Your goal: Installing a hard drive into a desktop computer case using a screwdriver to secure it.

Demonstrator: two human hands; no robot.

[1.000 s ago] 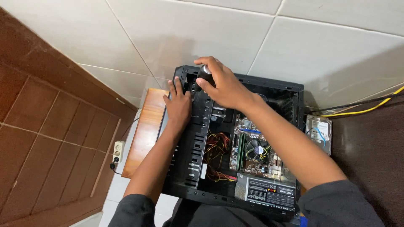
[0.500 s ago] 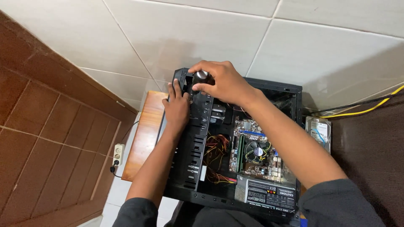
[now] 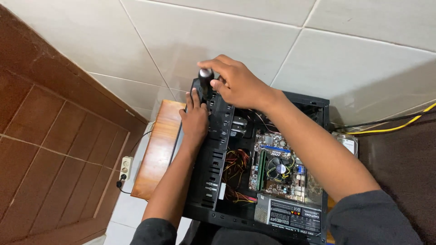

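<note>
An open black computer case (image 3: 318, 102) lies on its side, showing a motherboard (image 3: 279, 165), a CPU fan and coloured wires. My right hand (image 3: 236, 81) grips the black handle of a screwdriver (image 3: 205, 81) held upright over the case's upper left corner. My left hand (image 3: 195, 119) rests flat on the left wall of the case, just below the screwdriver, fingers together. The screwdriver's tip is hidden behind the case edge.
A small wooden stool (image 3: 156, 152) stands under the left of the case. A white power strip (image 3: 126, 168) with a plug lies on the tile floor by a brown wooden door (image 3: 50, 149). Yellow and black cables (image 3: 390, 124) and a hard drive (image 3: 347, 143) sit at right.
My right hand has shifted up and to the left along the case's top corner, and the screwdriver handle now shows upright in it. My left hand has stayed on the case's left wall.
</note>
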